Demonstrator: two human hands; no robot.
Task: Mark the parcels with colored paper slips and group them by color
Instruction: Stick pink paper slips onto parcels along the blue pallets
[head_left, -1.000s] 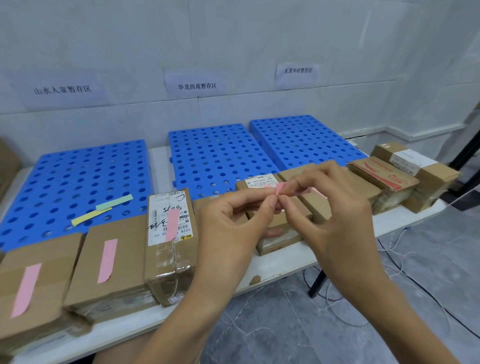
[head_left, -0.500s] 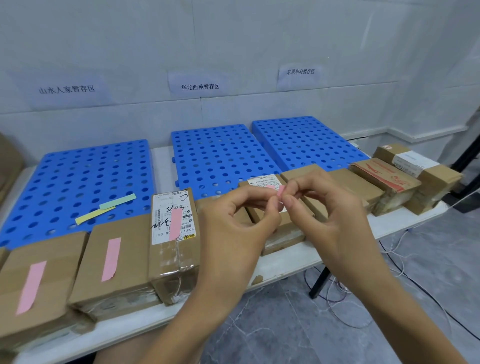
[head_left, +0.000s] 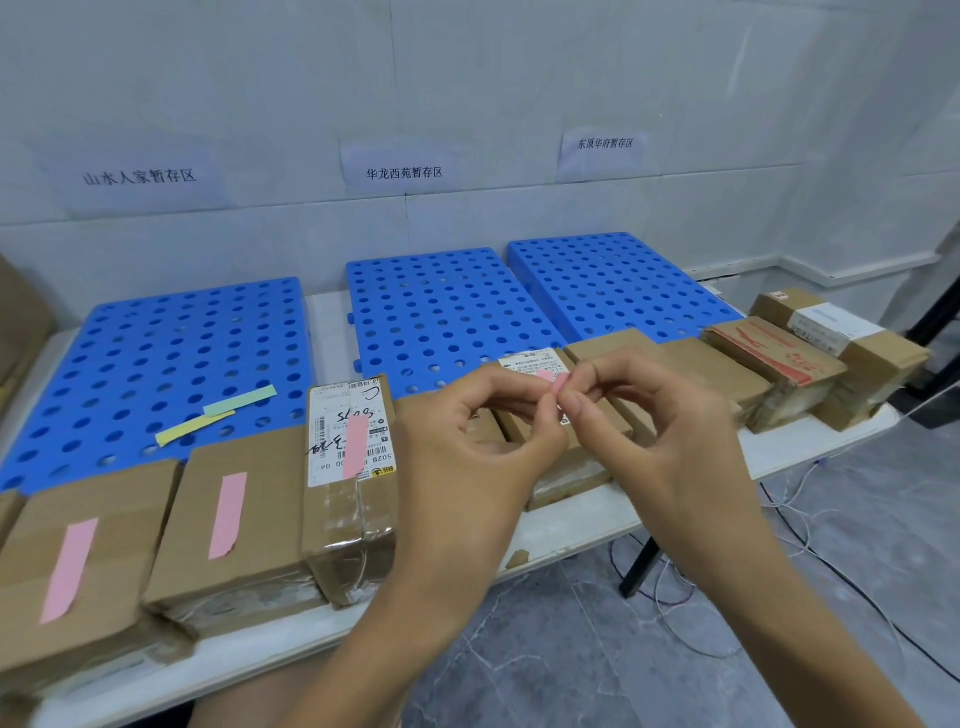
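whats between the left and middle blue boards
Head view: a bare strip of white table between the left blue board and the middle blue board; the labelled parcel sits at its near end.

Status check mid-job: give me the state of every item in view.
Pink slip: pinched between both hands.
Left hand: pinching the pink slip.
Right hand: pinching the pink slip.
Three left parcels: each bears a pink slip.
Yellow slip: loose on left pallet.
Green slip: loose on left pallet.
Right parcels: no slip visible.

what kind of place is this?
Likely a parcel sorting or holding point: taped cardboard parcels along a white table, blue perforated pallets behind them, and printed area signs on the wall.
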